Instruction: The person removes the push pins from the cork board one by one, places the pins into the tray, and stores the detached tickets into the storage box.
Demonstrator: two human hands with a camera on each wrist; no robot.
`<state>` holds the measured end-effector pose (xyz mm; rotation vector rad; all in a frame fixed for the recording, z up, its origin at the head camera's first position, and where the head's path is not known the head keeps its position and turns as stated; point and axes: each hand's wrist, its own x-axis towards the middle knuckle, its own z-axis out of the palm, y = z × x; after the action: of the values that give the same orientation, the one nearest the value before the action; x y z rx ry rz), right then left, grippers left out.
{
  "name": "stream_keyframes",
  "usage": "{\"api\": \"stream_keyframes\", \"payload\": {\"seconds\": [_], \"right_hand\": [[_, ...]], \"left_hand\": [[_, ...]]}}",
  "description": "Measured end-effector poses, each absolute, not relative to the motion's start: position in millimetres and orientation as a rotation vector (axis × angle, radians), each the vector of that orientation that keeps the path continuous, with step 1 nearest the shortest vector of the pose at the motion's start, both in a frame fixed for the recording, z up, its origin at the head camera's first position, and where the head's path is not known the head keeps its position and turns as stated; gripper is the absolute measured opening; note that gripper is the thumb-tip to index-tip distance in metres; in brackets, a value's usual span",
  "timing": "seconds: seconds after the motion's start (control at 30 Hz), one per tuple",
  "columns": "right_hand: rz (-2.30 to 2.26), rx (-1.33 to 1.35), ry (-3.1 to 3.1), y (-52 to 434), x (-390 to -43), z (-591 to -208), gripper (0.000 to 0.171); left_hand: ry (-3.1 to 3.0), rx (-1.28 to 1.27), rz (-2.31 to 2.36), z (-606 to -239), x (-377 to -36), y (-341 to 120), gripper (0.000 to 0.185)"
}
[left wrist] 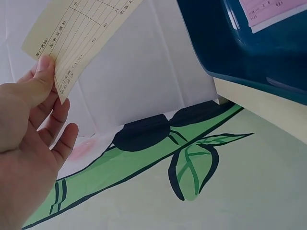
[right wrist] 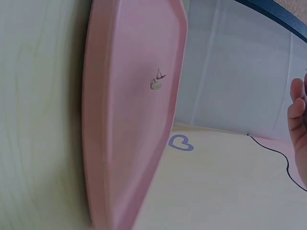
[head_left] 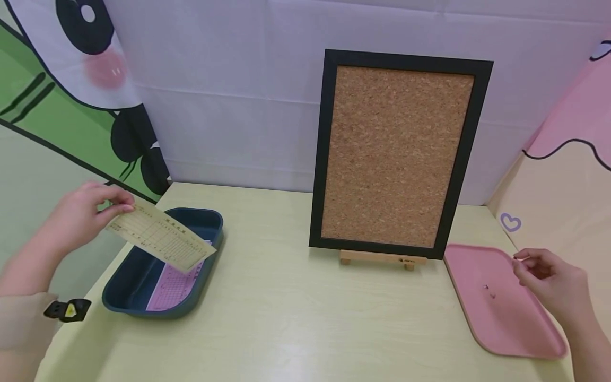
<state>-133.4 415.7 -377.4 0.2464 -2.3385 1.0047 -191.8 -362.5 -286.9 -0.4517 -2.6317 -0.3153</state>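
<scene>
My left hand (head_left: 114,204) pinches the short edge of a yellow ruled paper slip (head_left: 162,241) and holds it in the air over a dark blue tray (head_left: 124,297). The left wrist view shows the thumb on that yellow slip (left wrist: 81,33). A pink slip (head_left: 172,286) lies inside the tray. My right hand (head_left: 522,262) hovers over the far right of a pink tray (head_left: 506,329), its fingertips pinching what looks like a small pushpin. Another pushpin (right wrist: 156,84) lies in the pink tray (right wrist: 129,143). A black-framed cork board (head_left: 398,154) stands upright between the trays.
The cork board leans on a small wooden stand (head_left: 377,258) near the back of the pale wooden table (head_left: 286,318). Printed cloth backdrops hang behind and at both sides. The blue tray (left wrist: 240,57) sits at the table's left edge.
</scene>
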Motion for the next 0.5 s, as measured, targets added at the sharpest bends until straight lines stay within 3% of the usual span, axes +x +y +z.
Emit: {"api": "stream_keyframes", "payload": {"seconds": [0.5], "right_hand": [[1.002, 0.299, -2.583, 432, -131, -400, 0.019]], "left_hand": [[-2.759, -0.615, -0.213, -300, -214, -371, 0.021]]}}
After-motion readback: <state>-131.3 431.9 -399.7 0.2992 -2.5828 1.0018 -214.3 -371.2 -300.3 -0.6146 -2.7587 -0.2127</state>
